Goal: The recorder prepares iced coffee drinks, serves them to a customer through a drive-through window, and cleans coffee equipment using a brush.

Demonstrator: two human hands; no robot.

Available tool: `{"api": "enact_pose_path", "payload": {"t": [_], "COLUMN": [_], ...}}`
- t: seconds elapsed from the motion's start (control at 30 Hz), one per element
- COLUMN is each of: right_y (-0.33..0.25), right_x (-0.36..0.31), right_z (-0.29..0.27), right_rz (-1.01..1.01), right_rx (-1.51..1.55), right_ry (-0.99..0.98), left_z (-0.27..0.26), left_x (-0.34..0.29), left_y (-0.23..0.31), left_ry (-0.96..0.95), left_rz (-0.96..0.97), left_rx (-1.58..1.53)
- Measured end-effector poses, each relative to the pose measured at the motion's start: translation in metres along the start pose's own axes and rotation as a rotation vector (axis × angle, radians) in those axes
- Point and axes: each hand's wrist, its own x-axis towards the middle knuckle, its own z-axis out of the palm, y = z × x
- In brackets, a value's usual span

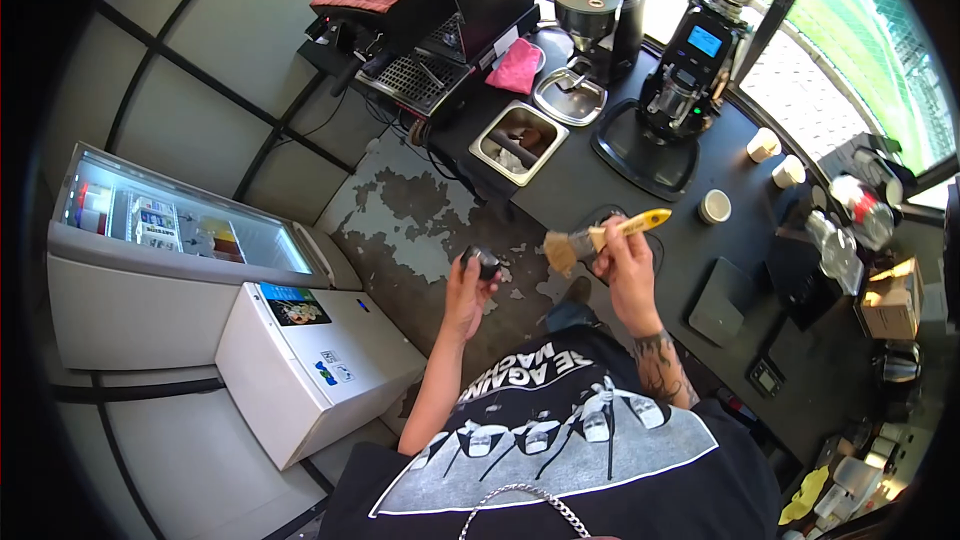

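Fingers [478, 270] of your left hand [468, 290] curl around a small dark round part [484, 260] — it sits at the fingertips, raised over the worn floor [420, 230]. Your right hand [622, 265] is closed on the yellow handle of a brush [600, 237], bristles pointing left toward the part, near it but not touching. Both hands hover just off the edge of the black counter [600, 180], with the steel knock box [518, 142] and two grinders [640, 50] beyond.

Bright daylight glares through the window [850, 30] at upper right; fisheye bends edges, corners black.
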Motion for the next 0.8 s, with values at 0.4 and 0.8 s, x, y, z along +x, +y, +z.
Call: {"api": "enact_pose_path", "payload": {"t": [0.4,0.8], "right_y": [-0.024,0.021], "right_x": [0.212,0.233], "right_z": [0.087,0.102], "right_rz": [-0.180,-0.371], "right_rx": [-0.744,-0.970], "right_ry": [-0.338,0.092], "left_z": [0.068,0.043], "left_x": [0.188,0.308], "left_y": [0.096,0.089], "left_ry": [-0.271,-0.398], "left_rz": [0.035,-0.389], "left_rx": [0.456,0.180]}}
